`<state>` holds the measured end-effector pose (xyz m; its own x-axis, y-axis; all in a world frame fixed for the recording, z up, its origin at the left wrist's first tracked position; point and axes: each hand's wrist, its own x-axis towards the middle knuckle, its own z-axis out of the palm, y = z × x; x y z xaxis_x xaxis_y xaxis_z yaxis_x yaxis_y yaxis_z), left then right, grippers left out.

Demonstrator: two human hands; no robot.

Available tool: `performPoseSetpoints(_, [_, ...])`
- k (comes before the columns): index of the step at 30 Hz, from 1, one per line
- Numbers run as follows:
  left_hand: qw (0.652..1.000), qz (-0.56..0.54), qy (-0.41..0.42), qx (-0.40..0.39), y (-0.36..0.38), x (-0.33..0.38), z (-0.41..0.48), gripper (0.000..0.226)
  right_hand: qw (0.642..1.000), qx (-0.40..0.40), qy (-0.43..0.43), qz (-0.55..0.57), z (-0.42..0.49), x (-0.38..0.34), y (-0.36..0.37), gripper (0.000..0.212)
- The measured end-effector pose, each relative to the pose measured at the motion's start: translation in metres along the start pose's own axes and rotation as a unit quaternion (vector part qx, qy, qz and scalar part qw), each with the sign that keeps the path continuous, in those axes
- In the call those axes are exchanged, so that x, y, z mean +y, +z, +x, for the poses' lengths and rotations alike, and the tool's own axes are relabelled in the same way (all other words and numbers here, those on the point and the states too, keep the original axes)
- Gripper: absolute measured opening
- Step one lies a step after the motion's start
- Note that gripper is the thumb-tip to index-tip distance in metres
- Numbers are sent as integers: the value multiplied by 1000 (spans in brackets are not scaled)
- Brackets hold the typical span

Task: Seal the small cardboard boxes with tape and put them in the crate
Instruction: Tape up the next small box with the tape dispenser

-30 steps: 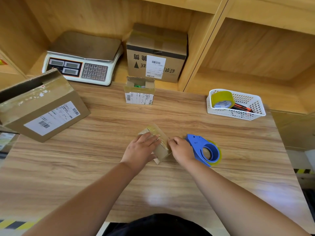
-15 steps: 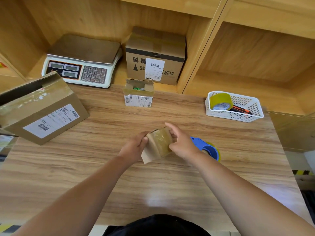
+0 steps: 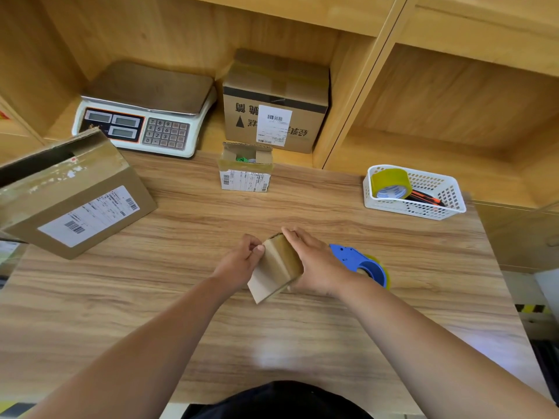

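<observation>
small box tilted between both hands | left hand pinched its left edge | right hand gripped its right side

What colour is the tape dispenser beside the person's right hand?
The tape dispenser is blue; the head view shows it, partly hidden behind the right hand.

1. Your right hand hides one side of the small cardboard box and part of the tape dispenser.
2. The left edge cuts off the large box.
3. Its label is too small to read.
</observation>
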<state>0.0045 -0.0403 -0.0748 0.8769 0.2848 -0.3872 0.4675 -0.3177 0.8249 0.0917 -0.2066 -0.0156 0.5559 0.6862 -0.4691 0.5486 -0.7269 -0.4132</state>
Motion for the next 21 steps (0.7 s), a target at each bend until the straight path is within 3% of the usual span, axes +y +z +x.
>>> performPoseSetpoints(5, [1000, -8, -8, -11, 2, 5, 0, 13, 984, 41, -78, -153, 1, -2, -5, 110])
performPoseSetpoints(12, [997, 13, -65, -33, -1, 2, -2, 47, 979, 69, -88, -168, 4, -1, -12, 104])
performPoseSetpoints(17, [997, 52, -63, 14, -8, -9, -4, 53, 988, 102, -24, -115, 1, 2, -13, 102])
performPoseSetpoints(21, [995, -53, -70, 40, -14, -8, -8, 61, 984, 135, 95, 60, -2, 4, -18, 100])
